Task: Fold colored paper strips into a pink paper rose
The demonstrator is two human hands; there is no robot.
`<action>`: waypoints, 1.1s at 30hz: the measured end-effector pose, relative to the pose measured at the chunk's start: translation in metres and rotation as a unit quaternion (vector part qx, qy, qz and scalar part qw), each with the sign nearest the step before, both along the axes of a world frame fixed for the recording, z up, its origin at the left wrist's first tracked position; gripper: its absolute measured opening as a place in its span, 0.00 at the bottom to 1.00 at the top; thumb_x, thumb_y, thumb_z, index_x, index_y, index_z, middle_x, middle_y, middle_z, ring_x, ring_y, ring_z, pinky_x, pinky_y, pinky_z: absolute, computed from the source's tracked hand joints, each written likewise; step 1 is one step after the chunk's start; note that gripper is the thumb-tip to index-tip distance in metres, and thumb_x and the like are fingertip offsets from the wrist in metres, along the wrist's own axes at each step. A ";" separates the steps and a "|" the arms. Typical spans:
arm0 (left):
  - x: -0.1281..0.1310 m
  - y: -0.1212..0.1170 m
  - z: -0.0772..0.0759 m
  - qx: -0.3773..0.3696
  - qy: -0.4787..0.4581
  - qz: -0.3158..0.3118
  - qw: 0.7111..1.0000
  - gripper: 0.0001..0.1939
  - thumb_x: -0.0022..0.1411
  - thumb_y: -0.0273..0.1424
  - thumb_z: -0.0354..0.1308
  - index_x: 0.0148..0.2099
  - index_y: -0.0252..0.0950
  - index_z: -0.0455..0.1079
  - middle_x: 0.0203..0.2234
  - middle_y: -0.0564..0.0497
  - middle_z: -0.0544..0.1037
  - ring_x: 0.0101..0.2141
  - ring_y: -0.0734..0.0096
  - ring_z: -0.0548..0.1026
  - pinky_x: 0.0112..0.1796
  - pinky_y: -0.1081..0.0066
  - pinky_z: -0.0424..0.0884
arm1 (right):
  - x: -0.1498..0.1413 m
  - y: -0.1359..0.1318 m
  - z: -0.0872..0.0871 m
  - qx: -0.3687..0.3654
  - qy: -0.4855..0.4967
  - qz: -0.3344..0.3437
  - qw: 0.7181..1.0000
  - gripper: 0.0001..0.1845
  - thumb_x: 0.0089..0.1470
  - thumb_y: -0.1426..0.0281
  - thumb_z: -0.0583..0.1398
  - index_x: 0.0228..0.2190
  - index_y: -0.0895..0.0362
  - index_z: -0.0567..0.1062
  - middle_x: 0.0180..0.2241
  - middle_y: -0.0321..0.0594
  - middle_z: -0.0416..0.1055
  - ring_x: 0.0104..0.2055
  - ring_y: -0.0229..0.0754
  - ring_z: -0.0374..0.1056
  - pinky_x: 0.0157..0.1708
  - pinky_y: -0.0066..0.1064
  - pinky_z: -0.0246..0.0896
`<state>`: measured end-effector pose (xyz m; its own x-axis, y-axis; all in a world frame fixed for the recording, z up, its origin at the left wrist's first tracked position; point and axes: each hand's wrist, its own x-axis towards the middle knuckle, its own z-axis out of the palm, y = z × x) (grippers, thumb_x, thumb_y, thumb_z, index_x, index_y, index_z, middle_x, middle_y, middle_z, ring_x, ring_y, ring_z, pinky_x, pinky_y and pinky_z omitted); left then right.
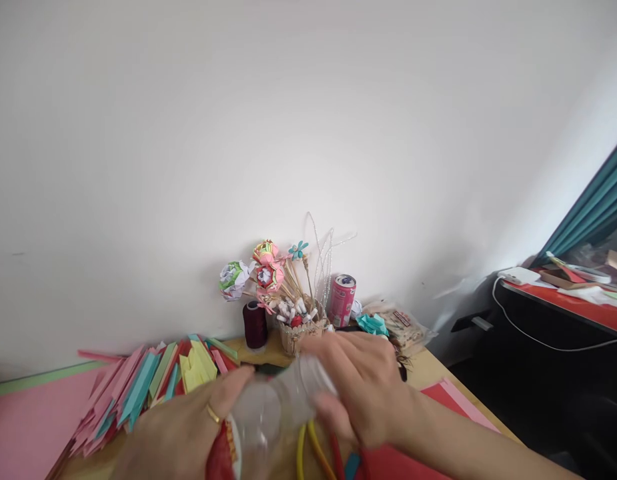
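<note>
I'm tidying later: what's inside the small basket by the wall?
Flower stems and small white pieces show at the top of the basket; anything deeper is covered by its wall.

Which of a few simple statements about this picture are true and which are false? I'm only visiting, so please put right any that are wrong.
1. The left hand and the right hand are both on the clear bottle. True.
2. The gold ring is on the right hand. False: the ring is on the left hand.
3. Paper flowers stand near the wall. True.
4. The pink can stands to the left of the dark spool. False: the can is to the right of the spool.
5. The curtain at the right edge is bright yellow. False: the curtain is teal.
</note>
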<state>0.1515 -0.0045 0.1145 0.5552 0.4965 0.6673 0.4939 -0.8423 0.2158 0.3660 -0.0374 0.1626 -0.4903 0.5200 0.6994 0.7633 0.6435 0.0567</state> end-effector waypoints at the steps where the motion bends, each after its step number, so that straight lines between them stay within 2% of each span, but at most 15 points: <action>1: -0.001 0.003 -0.001 0.015 -0.001 0.024 1.000 0.21 0.48 0.40 0.57 0.45 0.40 0.66 0.27 0.52 0.77 0.24 0.71 0.75 0.23 0.79 0.68 | -0.001 0.001 0.001 -0.065 0.011 -0.056 0.996 0.31 0.60 0.59 0.35 0.30 0.62 0.72 0.17 0.39 0.68 0.17 0.37 0.61 0.16 0.28 0.51; 3: -0.003 0.008 0.002 -0.026 0.026 0.041 0.998 0.24 0.47 0.40 0.58 0.48 0.41 0.64 0.29 0.51 0.78 0.26 0.69 0.76 0.24 0.77 0.69 | -0.002 0.003 0.004 -0.148 0.004 -0.080 0.986 0.29 0.60 0.57 0.38 0.26 0.60 0.71 0.16 0.36 0.66 0.16 0.34 0.59 0.16 0.26 0.50; 4: -0.004 0.009 0.005 -0.078 0.051 0.033 0.995 0.26 0.46 0.40 0.58 0.50 0.42 0.63 0.29 0.52 0.78 0.26 0.69 0.76 0.25 0.76 0.70 | -0.001 0.003 0.006 -0.138 -0.002 -0.058 0.989 0.28 0.60 0.57 0.40 0.28 0.60 0.71 0.18 0.36 0.67 0.17 0.34 0.60 0.17 0.26 0.50; 7: -0.008 0.007 0.020 -0.236 0.109 -0.039 0.965 0.35 0.41 0.41 0.61 0.53 0.45 0.60 0.39 0.51 0.77 0.34 0.63 0.75 0.30 0.73 0.71 | 0.000 0.008 0.006 0.070 -0.020 0.061 0.996 0.26 0.58 0.55 0.43 0.37 0.65 0.68 0.19 0.36 0.66 0.19 0.35 0.60 0.18 0.27 0.49; 9: -0.008 0.005 0.026 -0.242 0.123 -0.054 0.961 0.34 0.41 0.38 0.61 0.53 0.45 0.60 0.41 0.51 0.76 0.37 0.61 0.75 0.32 0.72 0.71 | 0.000 0.013 0.002 0.199 -0.020 0.126 0.972 0.25 0.58 0.57 0.41 0.36 0.64 0.67 0.15 0.32 0.60 0.16 0.35 0.55 0.16 0.29 0.43; 11: -0.006 0.005 0.025 -0.191 0.125 -0.050 0.972 0.32 0.43 0.38 0.61 0.53 0.46 0.60 0.40 0.52 0.76 0.37 0.63 0.75 0.33 0.72 0.71 | 0.000 0.018 -0.001 0.233 -0.022 0.140 0.962 0.26 0.59 0.59 0.37 0.32 0.61 0.67 0.13 0.31 0.56 0.15 0.35 0.52 0.15 0.30 0.39; 13: -0.002 0.008 0.016 -0.093 0.088 -0.017 0.992 0.30 0.44 0.38 0.60 0.52 0.44 0.60 0.37 0.52 0.77 0.34 0.65 0.76 0.32 0.73 0.70 | -0.002 0.020 -0.002 0.186 -0.034 0.095 0.977 0.25 0.59 0.63 0.36 0.29 0.60 0.67 0.14 0.33 0.58 0.15 0.36 0.53 0.15 0.30 0.40; 16: 0.002 0.013 0.003 0.045 0.025 0.054 0.997 0.30 0.45 0.37 0.61 0.52 0.41 0.60 0.35 0.50 0.78 0.31 0.65 0.76 0.32 0.71 0.69 | -0.006 0.018 0.005 0.019 -0.018 -0.021 0.999 0.23 0.59 0.67 0.38 0.27 0.60 0.68 0.18 0.36 0.65 0.17 0.36 0.58 0.15 0.28 0.42; 18: 0.003 0.017 0.000 0.044 0.006 0.059 0.997 0.31 0.44 0.39 0.61 0.51 0.41 0.60 0.34 0.50 0.78 0.30 0.65 0.76 0.30 0.71 0.69 | -0.007 0.014 0.012 -0.111 0.021 -0.064 0.992 0.21 0.60 0.64 0.40 0.32 0.60 0.69 0.19 0.35 0.66 0.18 0.35 0.60 0.16 0.26 0.44; 20: 0.000 0.024 0.000 -0.069 -0.028 0.071 0.995 0.29 0.44 0.38 0.62 0.49 0.42 0.61 0.33 0.52 0.77 0.30 0.66 0.75 0.29 0.72 0.68 | -0.005 0.012 0.018 -0.204 0.082 -0.033 0.975 0.23 0.58 0.56 0.43 0.42 0.59 0.65 0.20 0.33 0.66 0.19 0.35 0.61 0.18 0.25 0.50; 22: -0.006 0.034 0.000 -0.180 -0.161 0.075 0.967 0.27 0.45 0.37 0.61 0.49 0.41 0.61 0.38 0.50 0.74 0.35 0.66 0.74 0.32 0.72 0.69 | 0.001 0.011 0.021 -0.228 0.159 0.029 0.960 0.24 0.59 0.55 0.42 0.49 0.58 0.60 0.24 0.34 0.66 0.22 0.35 0.62 0.21 0.25 0.56; 23: -0.009 0.040 -0.002 -0.207 -0.260 0.069 0.941 0.27 0.46 0.37 0.61 0.49 0.40 0.60 0.40 0.49 0.73 0.38 0.65 0.73 0.34 0.71 0.69 | 0.005 0.012 0.020 -0.222 0.188 0.037 0.956 0.23 0.59 0.55 0.43 0.48 0.56 0.60 0.24 0.34 0.66 0.22 0.35 0.62 0.22 0.25 0.57; 26: -0.014 0.058 -0.010 -0.222 -0.483 0.083 0.843 0.25 0.48 0.35 0.60 0.49 0.41 0.60 0.42 0.50 0.70 0.41 0.67 0.71 0.40 0.69 0.68 | 0.018 0.014 0.011 -0.260 0.227 -0.006 0.939 0.19 0.58 0.57 0.45 0.45 0.53 0.64 0.24 0.34 0.65 0.20 0.34 0.61 0.20 0.25 0.57; 29: -0.012 0.076 -0.022 -0.236 -0.583 0.114 0.769 0.27 0.46 0.32 0.62 0.49 0.43 0.59 0.41 0.52 0.69 0.42 0.72 0.69 0.44 0.69 0.64 | 0.029 0.015 -0.004 -0.279 0.237 -0.060 0.929 0.18 0.57 0.57 0.47 0.42 0.53 0.66 0.24 0.35 0.66 0.21 0.35 0.62 0.19 0.26 0.58; 33: -0.001 0.100 -0.041 -0.262 -0.629 0.129 0.720 0.25 0.46 0.34 0.62 0.47 0.42 0.58 0.41 0.52 0.68 0.41 0.73 0.69 0.46 0.68 0.63 | 0.035 0.016 -0.019 -0.294 0.236 -0.100 0.921 0.18 0.55 0.57 0.49 0.40 0.54 0.69 0.22 0.36 0.67 0.21 0.37 0.63 0.21 0.27 0.60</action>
